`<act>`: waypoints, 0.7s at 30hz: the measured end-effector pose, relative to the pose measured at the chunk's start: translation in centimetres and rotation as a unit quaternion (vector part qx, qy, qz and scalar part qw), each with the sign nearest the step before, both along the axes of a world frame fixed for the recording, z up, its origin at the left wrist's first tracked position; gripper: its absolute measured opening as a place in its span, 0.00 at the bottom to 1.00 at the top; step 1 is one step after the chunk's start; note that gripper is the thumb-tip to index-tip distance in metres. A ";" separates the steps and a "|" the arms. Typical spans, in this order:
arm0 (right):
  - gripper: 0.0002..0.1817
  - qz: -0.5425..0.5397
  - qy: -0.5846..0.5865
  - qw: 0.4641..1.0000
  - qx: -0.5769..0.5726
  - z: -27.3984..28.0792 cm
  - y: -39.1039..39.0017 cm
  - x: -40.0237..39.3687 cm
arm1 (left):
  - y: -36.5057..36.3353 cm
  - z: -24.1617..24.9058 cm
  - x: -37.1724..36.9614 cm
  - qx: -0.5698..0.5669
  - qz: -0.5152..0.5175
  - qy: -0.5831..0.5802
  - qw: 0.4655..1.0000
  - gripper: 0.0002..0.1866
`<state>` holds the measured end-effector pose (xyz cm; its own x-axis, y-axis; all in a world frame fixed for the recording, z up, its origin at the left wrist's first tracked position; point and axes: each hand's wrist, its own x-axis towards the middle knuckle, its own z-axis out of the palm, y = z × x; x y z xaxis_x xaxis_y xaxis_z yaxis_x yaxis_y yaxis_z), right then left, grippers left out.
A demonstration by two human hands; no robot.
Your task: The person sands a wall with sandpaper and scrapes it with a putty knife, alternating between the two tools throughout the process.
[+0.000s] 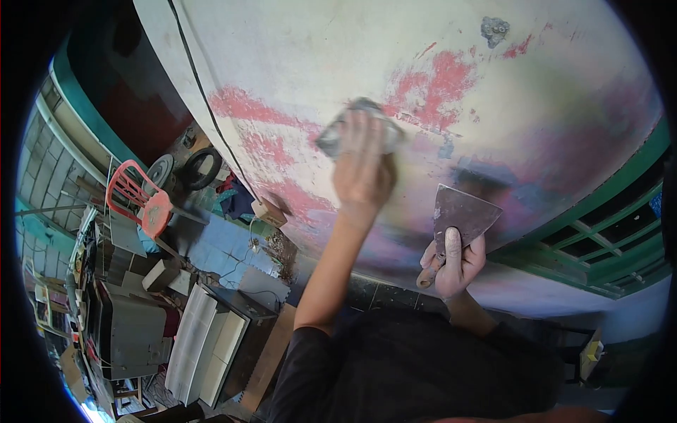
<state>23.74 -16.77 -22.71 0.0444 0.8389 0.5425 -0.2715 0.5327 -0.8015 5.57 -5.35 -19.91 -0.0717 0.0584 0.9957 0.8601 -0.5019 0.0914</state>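
Note:
My left hand [363,166], smeared by motion, presses a crumpled grey rag-like piece [342,137] flat against the painted wall [310,56]. Whether that piece is cloth or a folded sheet I cannot make out. Pink patches [434,84] show through the wall's pale paint around it. Lower and to the right, my right hand [462,264] grips a putty knife [465,211] by its handle, thumb lying along the blade's base. The wide, dull blade points up toward the wall. Pale dust coats the thumb and fingers.
A green window frame [585,240] edges the wall at right. A dark cable [204,99] runs down the wall's left side to a small box [269,211]. At left are a red plastic chair [151,204], a tire [202,168] and stacked household items. A rough grey patch [495,32] marks the wall above.

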 end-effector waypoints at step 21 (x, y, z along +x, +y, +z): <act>0.05 -0.081 -0.005 0.997 -0.016 -1.8 -0.3 2.4 | 0.4 1.4 -4.2 -0.017 0.061 -0.130 0.990 0.21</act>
